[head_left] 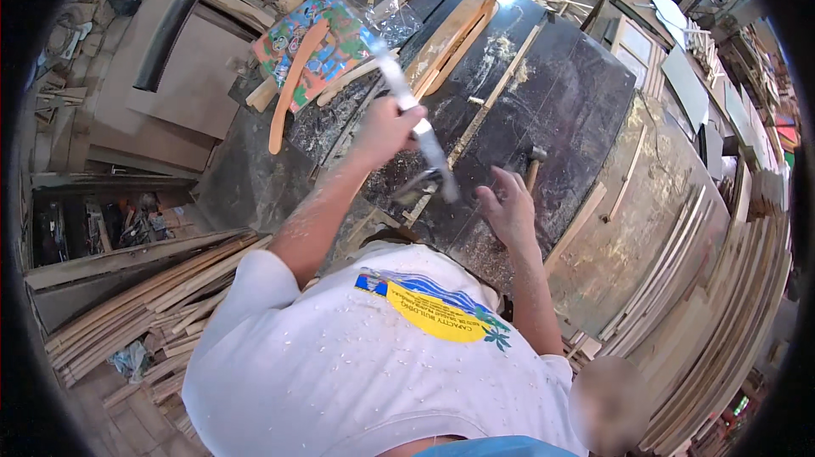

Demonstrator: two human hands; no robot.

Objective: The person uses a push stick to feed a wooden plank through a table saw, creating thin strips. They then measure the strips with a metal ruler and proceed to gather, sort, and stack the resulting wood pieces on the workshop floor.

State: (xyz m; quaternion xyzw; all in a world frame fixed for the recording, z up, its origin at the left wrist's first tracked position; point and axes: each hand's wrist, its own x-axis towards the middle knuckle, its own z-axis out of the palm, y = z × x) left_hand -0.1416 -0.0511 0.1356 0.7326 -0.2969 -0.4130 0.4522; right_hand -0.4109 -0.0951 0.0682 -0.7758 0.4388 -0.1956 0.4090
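Note:
My left hand is wrapped round a long, silvery, flat metal bar, smeared by motion, so its exact kind is unclear. The bar slants over the dark work table, with its lower end toward my right hand. A dark piece shows by that lower end, too blurred to make out. My right hand hovers over the table with fingers apart and nothing in it. Just beyond it lies a hammer, its wooden handle pointing toward me. A narrow wooden strip runs along the table between my hands.
A curved orange-brown wooden piece lies on a colourful printed sheet at far left. Longer wooden boards rest at the table's far side. A dark hose hangs at upper left. Stacked wood strips fill the lower left; timber lines the right.

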